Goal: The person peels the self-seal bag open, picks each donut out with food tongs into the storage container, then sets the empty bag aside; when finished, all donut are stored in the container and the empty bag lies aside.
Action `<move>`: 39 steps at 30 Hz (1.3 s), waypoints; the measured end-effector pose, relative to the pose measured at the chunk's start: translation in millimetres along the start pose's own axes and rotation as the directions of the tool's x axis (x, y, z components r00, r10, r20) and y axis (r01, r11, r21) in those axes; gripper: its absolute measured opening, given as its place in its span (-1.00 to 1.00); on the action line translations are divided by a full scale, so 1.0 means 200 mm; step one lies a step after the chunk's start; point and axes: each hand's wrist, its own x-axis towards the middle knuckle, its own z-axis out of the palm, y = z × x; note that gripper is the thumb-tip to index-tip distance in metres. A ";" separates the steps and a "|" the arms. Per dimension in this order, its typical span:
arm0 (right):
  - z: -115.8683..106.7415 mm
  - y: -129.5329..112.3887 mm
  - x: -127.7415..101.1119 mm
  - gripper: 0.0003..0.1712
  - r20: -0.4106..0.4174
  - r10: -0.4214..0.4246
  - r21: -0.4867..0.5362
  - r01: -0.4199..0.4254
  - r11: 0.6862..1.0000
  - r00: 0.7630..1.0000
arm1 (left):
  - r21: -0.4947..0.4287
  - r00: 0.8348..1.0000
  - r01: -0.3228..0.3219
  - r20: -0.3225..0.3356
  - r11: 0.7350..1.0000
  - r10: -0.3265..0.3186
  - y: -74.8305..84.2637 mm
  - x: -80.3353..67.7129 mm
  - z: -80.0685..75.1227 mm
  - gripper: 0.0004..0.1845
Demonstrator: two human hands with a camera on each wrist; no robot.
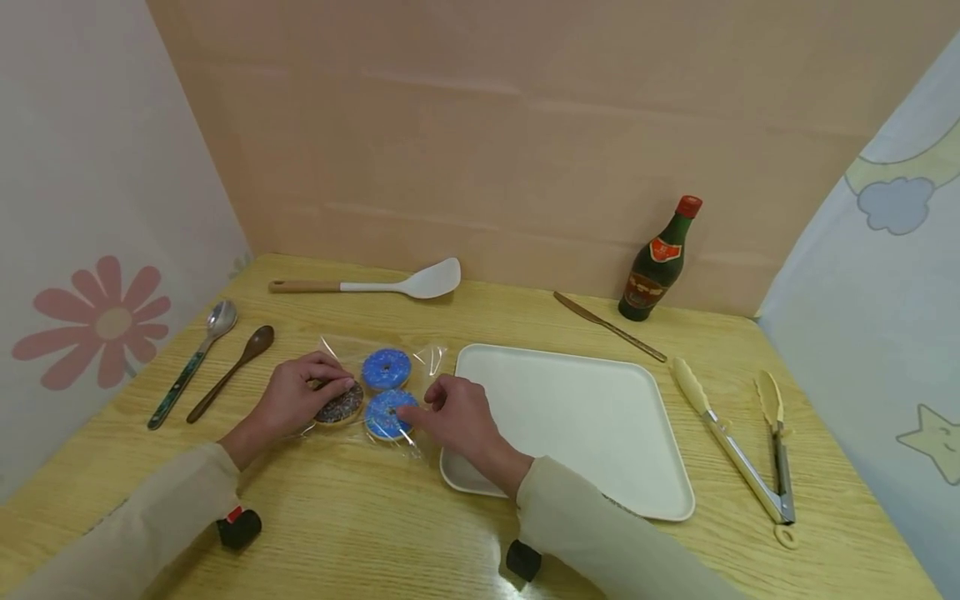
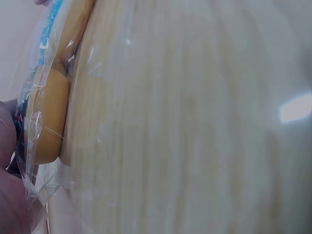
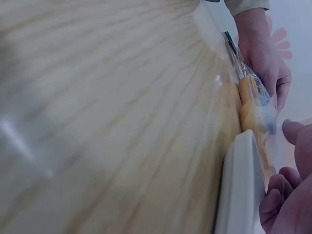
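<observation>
Clear plastic, crinkled and glossy — a bag [image 1: 375, 379] lying flat on the wooden table [image 1: 360, 517], just left of the cream tray [image 1: 577, 417], with three donuts inside. From the head camera: left hand [image 1: 300, 396] with curled fingers pressing on the chocolate sprinkled donut [image 1: 341, 407] at the bag's left edge; right hand [image 1: 453, 412] reaching in from the tray side, fingertips pinching the film over the near blue donut [image 1: 386, 414]. Far blue donut [image 1: 386, 368] untouched, just beyond the other two. Bag squarely between both hands, about equally near each, open flap pointing away toward the wall. Farther off: white spatula [image 1: 397, 286], metal spoon [image 1: 191, 362] and wooden spoon [image 1: 232, 371] at left, knife [image 1: 607, 325], dark sauce bottle [image 1: 658, 262] and yellow tongs [image 1: 738, 446] at right.

From the left wrist: blurred table grain filling the picture, bag film [image 2: 36, 146] and tan donut undersides [image 2: 46, 122] edge-on at the left border, a bit of the hand touching the plastic.

From the right wrist: tray rim [image 3: 239, 185] edge-on in the foreground, donuts in film [image 3: 253, 105] just past it, the left hand [image 3: 265, 61] gripping the far side — own fingertips [image 3: 280, 192] curled at the lower right corner.
</observation>
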 end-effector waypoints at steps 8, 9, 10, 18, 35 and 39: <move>-0.03 -0.01 0.02 -0.64 0.072 -0.027 -0.017 0.029 0.999 0.997 | -0.006 1.000 0.007 0.001 1.000 -0.007 0.01 0.00 0.00 -0.95; -0.03 -0.01 0.01 -0.65 0.086 -0.031 -0.008 0.032 0.999 0.996 | -0.009 1.000 0.007 0.002 1.000 -0.007 0.01 0.00 0.00 -0.95; -0.04 -0.01 0.01 -0.66 0.101 -0.036 -0.001 0.036 0.999 0.994 | -0.012 1.000 0.008 0.003 1.000 -0.008 0.01 0.00 0.00 -0.95; -0.06 -0.01 0.01 -0.75 0.166 -0.036 0.026 0.032 0.999 0.986 | -0.009 0.999 0.032 0.012 0.999 -0.032 0.02 0.00 0.00 -0.96; -0.08 0.04 0.00 -0.83 0.135 -0.062 -0.013 0.065 0.998 0.989 | -0.024 0.999 0.038 0.011 0.999 -0.037 0.01 -0.01 0.00 -0.95; -0.10 0.05 -0.01 -0.84 0.098 -0.061 0.008 0.061 0.998 0.993 | -0.035 0.999 0.033 0.001 0.999 -0.033 0.01 -0.01 0.00 -0.96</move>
